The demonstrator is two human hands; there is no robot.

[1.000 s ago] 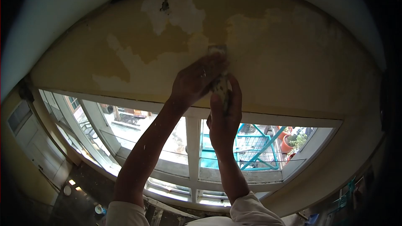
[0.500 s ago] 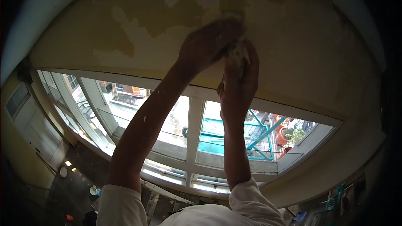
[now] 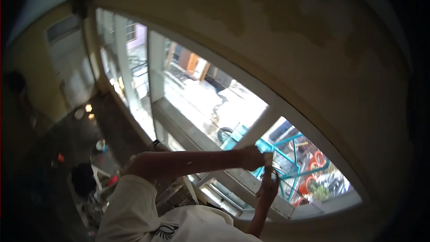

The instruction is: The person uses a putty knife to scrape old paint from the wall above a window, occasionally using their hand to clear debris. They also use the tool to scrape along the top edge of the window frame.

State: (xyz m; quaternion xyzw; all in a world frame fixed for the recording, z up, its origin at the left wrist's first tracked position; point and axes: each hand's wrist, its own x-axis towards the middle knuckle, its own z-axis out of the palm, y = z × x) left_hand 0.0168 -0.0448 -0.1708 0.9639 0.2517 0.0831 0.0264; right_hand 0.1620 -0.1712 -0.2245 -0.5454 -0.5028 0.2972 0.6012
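Note:
My left hand [image 3: 253, 157] is closed, its arm stretched across in front of the window. At its fingertips shows a small pale flat piece [image 3: 268, 158]; blur hides its exact kind. Just below, my right hand [image 3: 268, 185] is raised with bent fingers closed around something dark and thin that I cannot make out. The two hands nearly meet in front of the window panes. Above them is the yellowish wall [image 3: 286, 54], with uneven lighter and darker patches [image 3: 313, 22].
A white-framed window [image 3: 264, 118] runs diagonally, with turquoise metal bars [image 3: 295, 154] and orange pots [image 3: 308, 183] outside. At left are a white door [image 3: 74, 62] and a dark floor [image 3: 118, 121] bearing a small can [image 3: 101, 144]. A pale wooden frame [image 3: 172, 195] stands below.
Both hands have come down from the wall to in front of the window and are now close together. The view has turned, so the window slants and more floor shows at left.

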